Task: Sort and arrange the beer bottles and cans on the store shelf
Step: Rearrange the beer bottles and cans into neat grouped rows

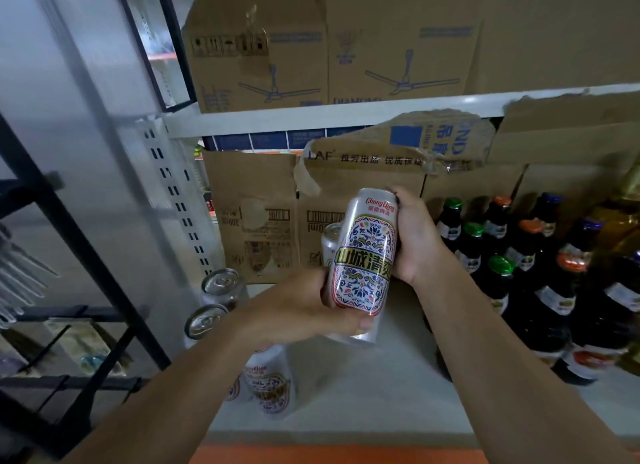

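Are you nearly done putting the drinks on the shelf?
Partly. The dark bottles stand grouped on the right, and a few cans stand on the left. The left hand and the right hand hold a patterned can over the shelf. It is not yet set down; probably it goes beside those cans.

Bare shelf [381,387] between cans [220,283] left and bottles [550,301] right — cartons [256,214] block behind.

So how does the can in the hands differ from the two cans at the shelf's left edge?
The held can is tilted, gripped by the left hand low and the right hand high; the two left cans stand upright on the shelf, untouched. The held can shows its patterned label; the two left cans show mostly silver tops. All are silver cans.
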Demonstrator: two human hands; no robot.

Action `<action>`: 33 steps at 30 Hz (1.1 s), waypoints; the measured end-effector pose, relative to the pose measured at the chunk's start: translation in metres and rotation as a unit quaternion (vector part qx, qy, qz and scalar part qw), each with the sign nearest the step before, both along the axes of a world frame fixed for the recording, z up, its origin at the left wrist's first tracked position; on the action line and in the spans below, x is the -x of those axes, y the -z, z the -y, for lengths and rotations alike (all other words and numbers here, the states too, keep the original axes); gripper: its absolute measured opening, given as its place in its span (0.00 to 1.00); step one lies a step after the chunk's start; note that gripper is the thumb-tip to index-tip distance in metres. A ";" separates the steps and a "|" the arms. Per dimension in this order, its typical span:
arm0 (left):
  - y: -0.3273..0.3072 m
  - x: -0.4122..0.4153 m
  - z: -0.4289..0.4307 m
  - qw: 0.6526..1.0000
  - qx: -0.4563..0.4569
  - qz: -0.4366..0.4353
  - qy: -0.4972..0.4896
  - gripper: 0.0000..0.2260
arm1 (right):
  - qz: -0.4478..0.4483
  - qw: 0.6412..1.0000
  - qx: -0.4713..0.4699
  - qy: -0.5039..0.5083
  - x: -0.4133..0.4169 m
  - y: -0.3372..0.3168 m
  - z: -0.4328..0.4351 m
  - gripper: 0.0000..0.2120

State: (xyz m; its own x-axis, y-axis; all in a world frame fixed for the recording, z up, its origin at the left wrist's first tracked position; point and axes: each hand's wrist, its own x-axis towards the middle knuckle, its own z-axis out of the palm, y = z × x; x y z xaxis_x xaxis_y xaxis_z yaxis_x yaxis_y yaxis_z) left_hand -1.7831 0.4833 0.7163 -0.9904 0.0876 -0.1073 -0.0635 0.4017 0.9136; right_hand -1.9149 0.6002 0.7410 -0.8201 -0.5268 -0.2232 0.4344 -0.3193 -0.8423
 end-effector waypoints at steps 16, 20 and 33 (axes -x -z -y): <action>-0.002 0.001 -0.004 0.988 0.137 -0.075 -0.012 0.13 | -0.142 0.975 -0.171 -0.006 0.000 -0.009 -0.004 0.18; 0.009 0.007 -0.010 0.980 0.178 -0.089 -0.019 0.12 | -0.263 0.921 -0.286 -0.030 -0.003 -0.015 -0.018 0.27; 0.084 0.031 -0.039 0.975 0.201 -0.012 -0.094 0.36 | -0.292 0.922 -0.251 0.028 -0.001 0.041 -0.045 0.15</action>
State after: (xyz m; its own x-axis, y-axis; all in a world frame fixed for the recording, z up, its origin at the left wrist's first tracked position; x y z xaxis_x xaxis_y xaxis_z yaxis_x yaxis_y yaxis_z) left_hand -1.8136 0.5224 0.6326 -0.9876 -0.1393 -0.0721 -0.1505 0.7116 0.6862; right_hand -1.9141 0.6452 0.6996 -0.9011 -0.4293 0.0604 -0.1450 0.1671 -0.9752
